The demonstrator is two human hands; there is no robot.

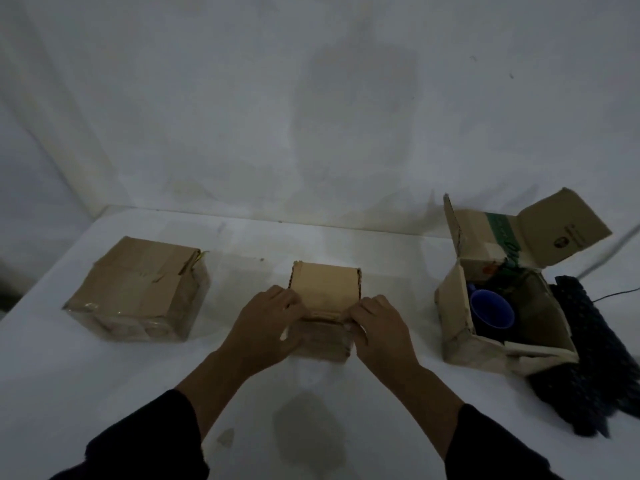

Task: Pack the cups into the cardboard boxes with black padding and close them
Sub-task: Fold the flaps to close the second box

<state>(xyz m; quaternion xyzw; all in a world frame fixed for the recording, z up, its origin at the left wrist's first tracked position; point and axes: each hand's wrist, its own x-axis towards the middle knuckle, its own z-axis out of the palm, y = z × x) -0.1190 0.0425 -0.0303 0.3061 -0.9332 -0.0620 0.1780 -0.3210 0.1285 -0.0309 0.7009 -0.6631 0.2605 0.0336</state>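
Boxes (138,289) brown cardboard; right box (498,306) has a green stripe; cup (491,310) blue; padding (595,358) black, dotted; table (104,375) white.

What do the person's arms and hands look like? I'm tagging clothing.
Both hands, left hand and right hand, are bare: no gloves, rings or watch visible. Dark long sleeves are pushed up, leaving the forearms uncovered.

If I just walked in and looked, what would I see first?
Probably the two hands, left hand and right hand, pressing on the flaps of the small middle box in the centre of the white table. Next, the blue cup inside the open box on the right, with black padding beside it. A closed box sits on the left.
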